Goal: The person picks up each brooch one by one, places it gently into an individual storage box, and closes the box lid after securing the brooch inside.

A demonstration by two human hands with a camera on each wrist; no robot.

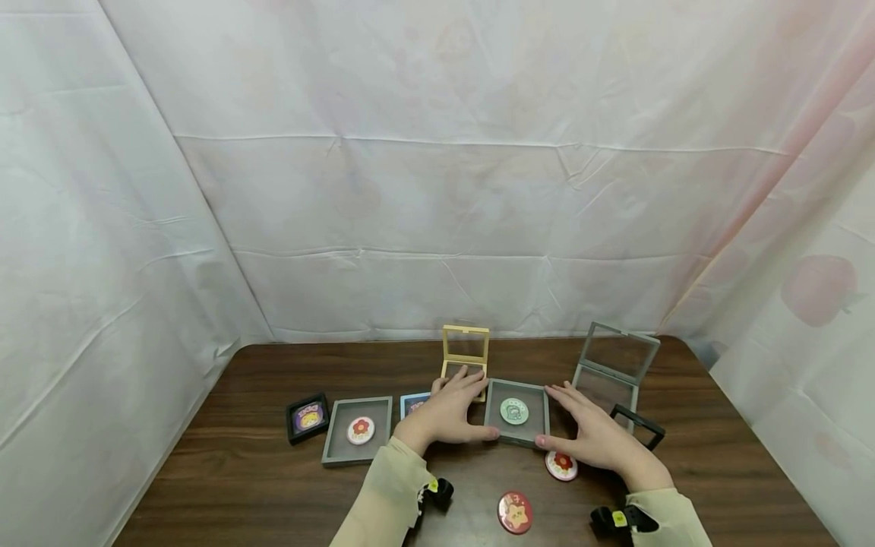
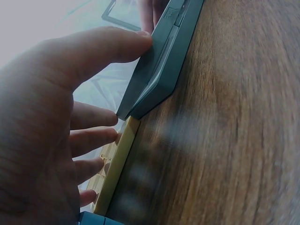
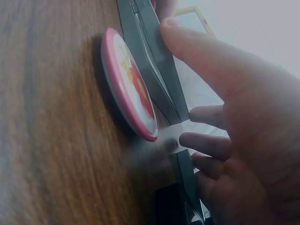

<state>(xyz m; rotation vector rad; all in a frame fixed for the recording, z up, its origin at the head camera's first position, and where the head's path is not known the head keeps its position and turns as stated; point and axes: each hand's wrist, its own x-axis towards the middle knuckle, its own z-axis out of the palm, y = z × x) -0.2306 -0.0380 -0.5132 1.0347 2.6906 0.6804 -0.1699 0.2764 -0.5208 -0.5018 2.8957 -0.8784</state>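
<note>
A square grey display case (image 1: 499, 389) lies closed on the table between both hands, a green round badge (image 1: 514, 411) showing through its clear lid. My left hand (image 1: 447, 410) touches the case's front edge with the thumb; its index finger is by the left corner, the other fingers over a yellow case (image 2: 123, 152). On the opposite side, my right hand (image 1: 595, 433) has its thumb against the front edge and its fingers along the right side. Fingers of both hands are fairly straight. A flower badge (image 3: 133, 89) lies under the right thumb, just in front of the case.
Open-lidded yellow (image 1: 466, 330), grey (image 1: 639, 376) and black (image 1: 645, 422) cases stand behind and right. Leftward lie a blue case (image 1: 405, 399), a grey case (image 1: 331, 450) holding a flower badge, and a small black case (image 1: 292, 429). A red star badge (image 1: 515, 513) is in front.
</note>
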